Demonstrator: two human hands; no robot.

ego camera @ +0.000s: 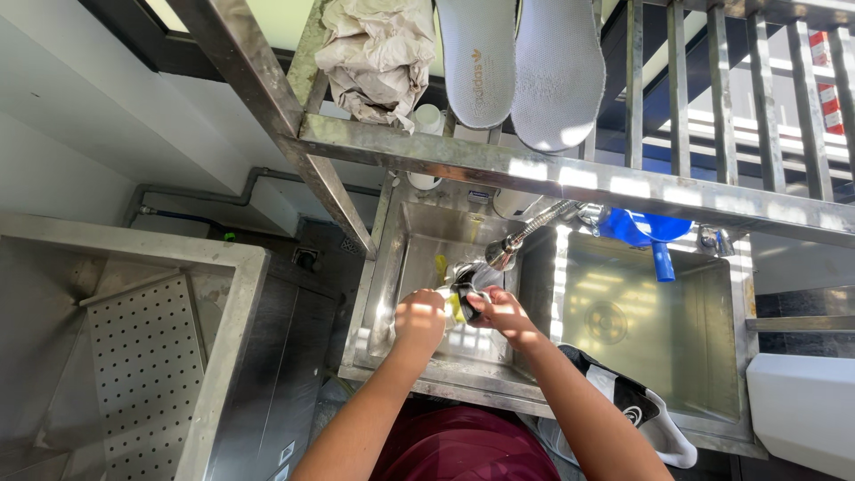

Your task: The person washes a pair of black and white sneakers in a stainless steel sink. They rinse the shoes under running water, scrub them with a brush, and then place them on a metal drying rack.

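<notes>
From the head view, the thing between the hands is mostly hidden: only a dark part and a yellow part of the item show, too small to identify. It sits over the left basin of the sink, under the faucet. The left hand is curled against it and the right hand clasps its dark part.

A double stainless-steel sink unit stands under a steel window grille of upright bars, with hard sunlight falling through in bright stripes. A flexible metal spray faucet reaches over the divider. A crumpled beige cloth and two grey shoe insoles rest on the grille's ledge. To the left sits a steel basin with a perforated drain tray, below a plain white wall with grey pipes.
</notes>
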